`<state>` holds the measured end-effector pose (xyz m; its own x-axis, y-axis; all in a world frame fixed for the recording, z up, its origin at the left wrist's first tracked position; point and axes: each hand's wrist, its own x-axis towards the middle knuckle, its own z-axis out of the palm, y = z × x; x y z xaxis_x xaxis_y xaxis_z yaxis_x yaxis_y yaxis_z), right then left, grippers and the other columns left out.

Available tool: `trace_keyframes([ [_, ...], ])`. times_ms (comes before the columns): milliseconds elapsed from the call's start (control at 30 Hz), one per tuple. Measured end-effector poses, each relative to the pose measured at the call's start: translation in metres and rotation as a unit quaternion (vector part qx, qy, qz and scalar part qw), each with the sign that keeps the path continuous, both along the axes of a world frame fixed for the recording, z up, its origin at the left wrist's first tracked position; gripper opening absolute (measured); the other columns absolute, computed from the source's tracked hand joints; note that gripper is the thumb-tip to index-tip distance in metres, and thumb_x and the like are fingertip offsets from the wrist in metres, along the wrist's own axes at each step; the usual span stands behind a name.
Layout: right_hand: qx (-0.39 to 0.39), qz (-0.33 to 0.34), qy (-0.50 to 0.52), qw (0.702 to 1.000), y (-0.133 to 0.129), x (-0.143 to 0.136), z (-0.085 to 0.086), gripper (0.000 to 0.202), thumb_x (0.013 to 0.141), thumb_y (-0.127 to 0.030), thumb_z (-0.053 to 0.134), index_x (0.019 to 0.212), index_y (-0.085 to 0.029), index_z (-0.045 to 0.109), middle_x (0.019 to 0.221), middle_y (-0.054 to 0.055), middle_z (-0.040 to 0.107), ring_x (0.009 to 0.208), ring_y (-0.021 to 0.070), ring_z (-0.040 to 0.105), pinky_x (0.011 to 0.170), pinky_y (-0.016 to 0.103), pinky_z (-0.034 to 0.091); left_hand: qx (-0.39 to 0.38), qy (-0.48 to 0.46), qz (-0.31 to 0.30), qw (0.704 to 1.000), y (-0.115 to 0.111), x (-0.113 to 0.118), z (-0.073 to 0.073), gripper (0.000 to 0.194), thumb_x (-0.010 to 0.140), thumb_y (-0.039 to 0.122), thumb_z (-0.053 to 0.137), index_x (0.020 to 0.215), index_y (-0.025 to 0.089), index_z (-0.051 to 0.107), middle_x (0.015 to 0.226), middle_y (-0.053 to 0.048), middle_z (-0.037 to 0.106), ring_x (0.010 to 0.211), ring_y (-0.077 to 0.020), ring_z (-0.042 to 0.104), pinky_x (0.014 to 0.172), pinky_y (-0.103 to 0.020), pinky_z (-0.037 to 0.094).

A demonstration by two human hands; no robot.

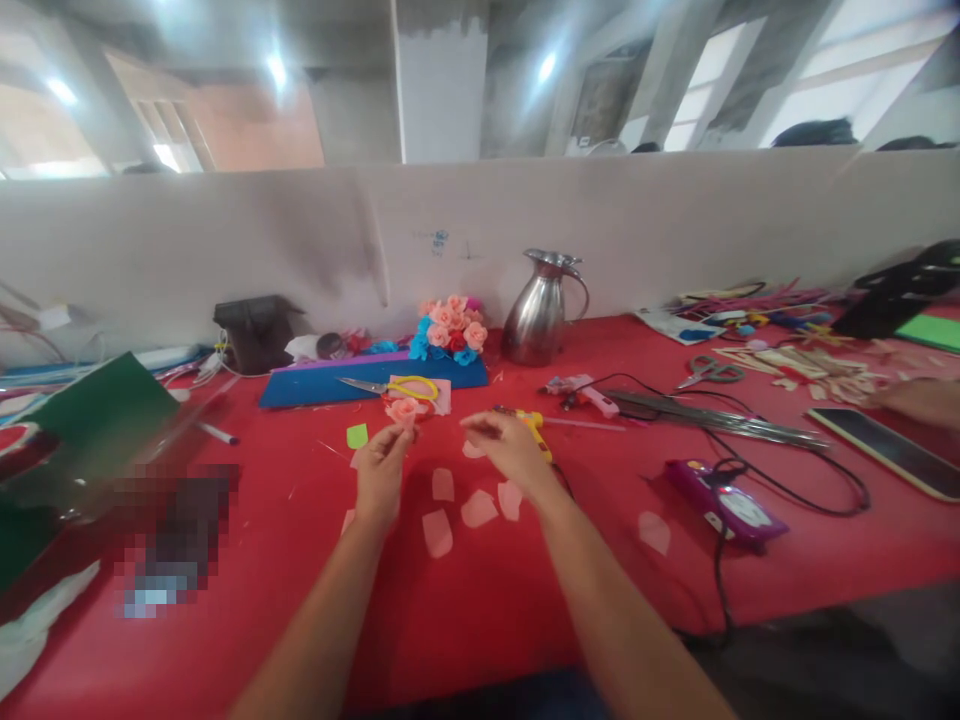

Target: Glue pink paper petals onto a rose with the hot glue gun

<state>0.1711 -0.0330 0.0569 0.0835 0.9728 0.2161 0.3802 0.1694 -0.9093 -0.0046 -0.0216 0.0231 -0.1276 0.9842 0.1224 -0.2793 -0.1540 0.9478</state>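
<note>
Between the thumb and fingers of my left hand [379, 478] is a pink paper flower [403, 409], held upright by its base. My right hand [517, 455] hovers a little to the right of it, fingers stretched forward and slightly apart, with nothing visible in them. A loose pink petal [473, 450] lies under those fingertips. Several more cut petals [437, 533] are spread on the red table between my forearms. Just beyond my right hand lies a yellow glue gun [535, 425], partly hidden by it. Yellow-handled scissors [411, 388] rest behind the flower.
Behind are a blue board [315, 385], a bunch of paper flowers [454, 328] and a steel jug [537, 310]. To the right lie a pink glue gun [592, 393], metal strips [720, 418], a purple power strip [724, 503] with cables, and a phone [889, 450] near another person's hand [919, 402].
</note>
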Motion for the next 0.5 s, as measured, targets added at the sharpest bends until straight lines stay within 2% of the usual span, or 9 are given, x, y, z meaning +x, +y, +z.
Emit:
trace_keyframes([
  [100,-0.005,0.0,-0.079,0.997,-0.005,0.024,0.01,0.011,0.069,-0.018,0.06,0.072,-0.02,0.07,0.075,0.003,0.071,0.069,0.017,0.064,0.065,0.029,0.047,0.007,0.009,-0.012,1.0,-0.002,0.0,0.003,0.018,0.071,0.032,0.063,0.077,0.016,0.064,0.07,0.0,0.06,0.07,-0.0107,0.053,0.072,-0.023,0.04],
  [200,-0.008,0.005,-0.169,0.986,-0.014,0.032,0.011,0.011,0.068,-0.015,0.062,0.067,-0.023,0.07,0.073,0.003,0.071,0.066,0.0183,0.064,0.061,0.029,0.045,0.01,0.012,-0.012,1.0,-0.002,-0.001,0.003,0.016,0.073,0.031,0.061,0.078,0.016,0.062,0.069,0.002,0.057,0.068,-0.0092,0.05,0.069,-0.021,0.038],
  [367,-0.027,0.054,-0.288,0.956,-0.022,-0.001,0.002,0.009,0.067,-0.017,0.065,0.063,-0.024,0.069,0.07,0.003,0.069,0.065,0.0191,0.062,0.055,0.027,0.039,0.019,0.011,-0.01,1.0,0.002,-0.003,-0.001,0.017,0.074,0.032,0.059,0.082,0.017,0.058,0.068,0.003,0.051,0.063,-0.0085,0.046,0.064,-0.021,0.037],
  [433,-0.021,0.04,-0.319,0.947,-0.021,-0.018,-0.005,0.007,0.068,-0.023,0.066,0.061,-0.021,0.066,0.07,0.007,0.067,0.068,0.0211,0.06,0.055,0.028,0.037,0.019,0.014,-0.002,1.0,0.003,-0.003,-0.001,0.018,0.074,0.034,0.059,0.081,0.017,0.056,0.068,0.003,0.05,0.061,-0.0083,0.045,0.062,-0.021,0.037],
  [500,-0.016,0.028,-0.332,0.943,-0.018,-0.03,-0.012,0.011,0.066,-0.02,0.066,0.057,-0.02,0.062,0.068,0.009,0.064,0.07,0.0222,0.058,0.054,0.028,0.035,0.021,0.02,-0.001,1.0,0.004,-0.004,0.0,0.018,0.074,0.034,0.058,0.08,0.018,0.055,0.07,0.002,0.051,0.061,-0.0082,0.044,0.062,-0.021,0.037],
])
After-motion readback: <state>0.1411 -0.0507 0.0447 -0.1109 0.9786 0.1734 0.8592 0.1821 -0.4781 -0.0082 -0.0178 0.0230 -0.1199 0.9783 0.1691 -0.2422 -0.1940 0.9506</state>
